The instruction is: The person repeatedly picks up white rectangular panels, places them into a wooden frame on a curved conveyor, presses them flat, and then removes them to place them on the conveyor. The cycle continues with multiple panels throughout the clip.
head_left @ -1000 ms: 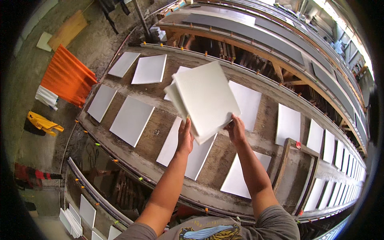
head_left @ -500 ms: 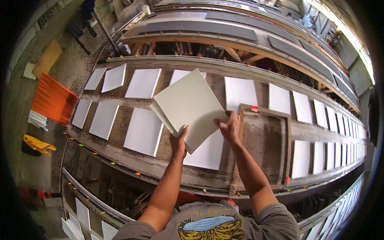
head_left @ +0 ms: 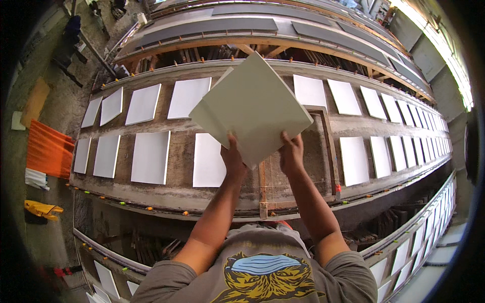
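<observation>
Both hands grip a stack of pale square sheets point(head_left: 252, 106), held tilted at centre frame above a long bench point(head_left: 182, 179): the left hand point(head_left: 233, 160) and right hand point(head_left: 292, 154) each pinch the stack's lower corner edge, fingers closed under it and thumbs on top. With the hold only at that one corner, most of the stack hangs out beyond the grip, so it could sag, fan apart or slip, likely dropping a sheet onto the white sheets point(head_left: 150, 156) lying in rows to the left. Just below the hands sits a wooden frame point(head_left: 298, 166), its bed bare; its raised rails could catch a sheet edge. Sheets to the right point(head_left: 353, 160) crowd that side, leaving the frame's inside as the only open room.
</observation>
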A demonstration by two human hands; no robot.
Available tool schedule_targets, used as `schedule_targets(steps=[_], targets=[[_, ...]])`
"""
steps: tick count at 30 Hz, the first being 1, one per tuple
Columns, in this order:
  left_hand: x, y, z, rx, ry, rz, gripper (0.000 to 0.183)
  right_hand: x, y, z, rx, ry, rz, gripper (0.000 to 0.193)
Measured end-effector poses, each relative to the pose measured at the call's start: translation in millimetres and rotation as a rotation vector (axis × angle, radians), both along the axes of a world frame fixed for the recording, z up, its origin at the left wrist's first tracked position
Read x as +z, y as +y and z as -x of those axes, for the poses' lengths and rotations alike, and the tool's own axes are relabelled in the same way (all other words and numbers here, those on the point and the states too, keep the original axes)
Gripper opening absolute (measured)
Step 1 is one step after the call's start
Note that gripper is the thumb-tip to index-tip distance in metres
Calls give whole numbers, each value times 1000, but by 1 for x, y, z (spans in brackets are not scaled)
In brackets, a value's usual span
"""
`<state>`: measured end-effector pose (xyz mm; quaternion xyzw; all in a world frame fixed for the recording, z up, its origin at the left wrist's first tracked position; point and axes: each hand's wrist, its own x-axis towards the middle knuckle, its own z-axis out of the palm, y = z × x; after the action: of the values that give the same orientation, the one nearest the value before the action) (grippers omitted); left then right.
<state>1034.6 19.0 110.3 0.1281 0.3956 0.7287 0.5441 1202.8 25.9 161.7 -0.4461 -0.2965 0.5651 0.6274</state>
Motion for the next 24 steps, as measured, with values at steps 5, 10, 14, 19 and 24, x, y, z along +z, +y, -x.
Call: schedule_targets(steps=[5, 10, 14, 19, 24], targets=[[-25, 7, 19, 19, 131, 81, 77, 50, 17, -103, -231, -24, -29, 41], [-54, -21, 17, 7, 159, 101, 75, 36, 10, -244, -370, -232, -144, 52], [-85, -35, -1, 82, 119, 164, 71, -8, 12, -315, -533, -260, 69, 53], [-94, -40, -14, 252, 232, 178, 69, -36, 16, -371, -653, -218, 236, 51], [-82, -46, -8, 466, 234, 342, 67, -84, 29, -424, -520, -378, 336, 44]])
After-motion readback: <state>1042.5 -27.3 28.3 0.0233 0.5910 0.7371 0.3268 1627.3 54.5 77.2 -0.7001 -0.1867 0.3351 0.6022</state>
